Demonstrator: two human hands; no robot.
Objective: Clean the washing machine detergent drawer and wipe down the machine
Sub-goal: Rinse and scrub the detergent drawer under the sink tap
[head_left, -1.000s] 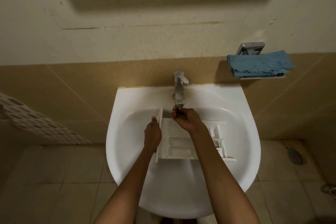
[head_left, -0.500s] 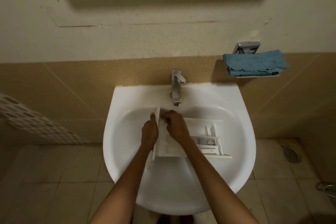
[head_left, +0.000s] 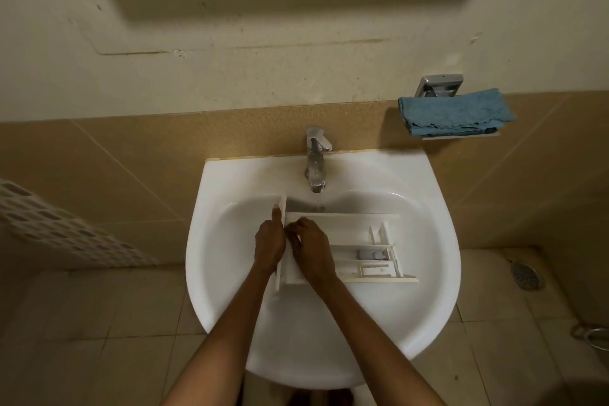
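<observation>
One detergent drawer (head_left: 362,252) lies in the one basin (head_left: 230,277), below the single tap (head_left: 316,161). My left grip (head_left: 269,245) clasps its front panel. My right grip (head_left: 311,249) curls inside, masking the near-tap compartment; hold undeterminable. One blue towel (head_left: 454,112), right of tap.

left hand (head_left: 268,247) grips the detergent drawer (head_left: 349,215), right hand (head_left: 311,250) curled inside it

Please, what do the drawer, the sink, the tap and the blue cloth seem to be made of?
Drawer: most likely white moulded plastic, matt, with thin partition walls.
Sink: probably glazed ceramic, white and glossy with soft highlights.
Tap: metal, apparently chrome-plated, with mirror-like reflections.
Cloth: towelling fabric, perhaps cotton or microfibre; fuzzy looped surface.
</observation>
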